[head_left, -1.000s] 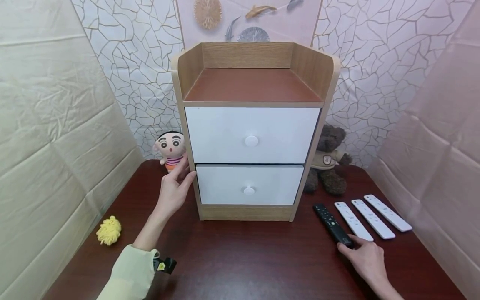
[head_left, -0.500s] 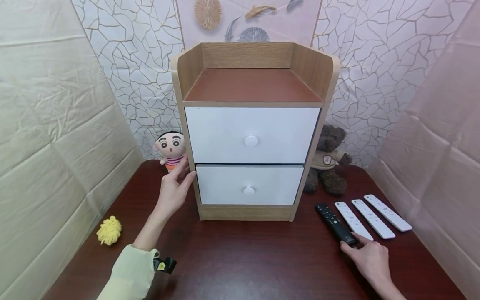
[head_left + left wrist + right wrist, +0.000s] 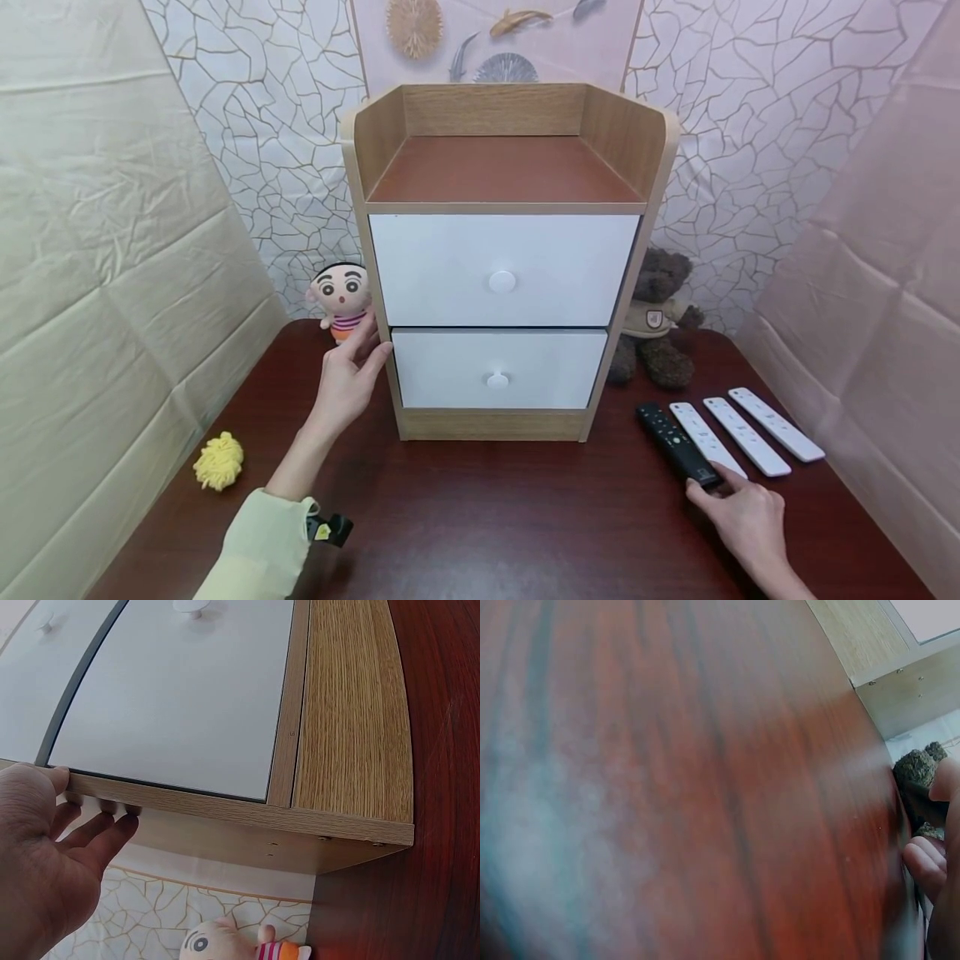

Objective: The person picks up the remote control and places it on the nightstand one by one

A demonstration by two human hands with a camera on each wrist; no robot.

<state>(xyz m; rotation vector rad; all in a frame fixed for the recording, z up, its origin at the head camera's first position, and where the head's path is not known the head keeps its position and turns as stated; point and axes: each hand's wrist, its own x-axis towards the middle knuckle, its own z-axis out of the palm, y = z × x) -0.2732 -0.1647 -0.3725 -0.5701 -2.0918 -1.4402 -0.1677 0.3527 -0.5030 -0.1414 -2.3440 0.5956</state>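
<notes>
The right grip is closed to a narrow pinch on the near end of a black remote control, thumb on one side and fingers on the other. Held only there, its keypad faces up uncovered, and its far end points away from the grip; whether it lies flat on the worktop I cannot tell. Just right of and beyond this grip, three white remote controls lie side by side at a similar slant, apparently lined up as a set. The left grip is loosely parted, thumb on the front edge of a two-drawer cabinet and fingertips at its side panel, probably steadying it. Just behind those fingers stands a cartoon-boy doll.
</notes>
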